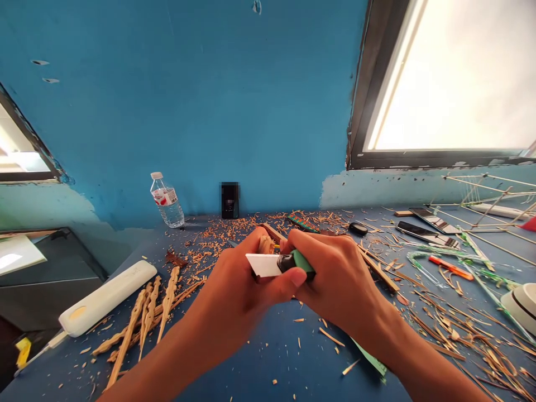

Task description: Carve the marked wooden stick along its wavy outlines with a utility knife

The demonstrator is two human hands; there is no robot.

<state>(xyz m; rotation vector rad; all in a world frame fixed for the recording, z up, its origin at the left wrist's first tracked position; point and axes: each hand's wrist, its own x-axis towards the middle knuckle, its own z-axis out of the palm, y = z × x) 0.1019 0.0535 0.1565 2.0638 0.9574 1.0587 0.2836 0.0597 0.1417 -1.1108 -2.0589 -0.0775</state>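
Observation:
Over the middle of the blue tabletop, my right hand (335, 268) is closed around the green and black handle of a knife (263, 265). Its broad, bright blade points left across my left hand (237, 285). My left fingers are curled around a small piece of wood (266, 244), mostly hidden behind the blade and fingers. The left thumb reaches right, against the knife by its handle. Several carved wooden sticks (144, 312) with wavy outlines lie left of my left forearm.
Wood shavings (218, 240) litter the table. A white power strip (109, 298) and water bottle (167, 204) stand left; a dark phone (230, 204) leans against the wall. Rightward lie more phones (427, 234), an orange marker (450, 268), thin offcuts (481, 335) and a stick frame (494, 206).

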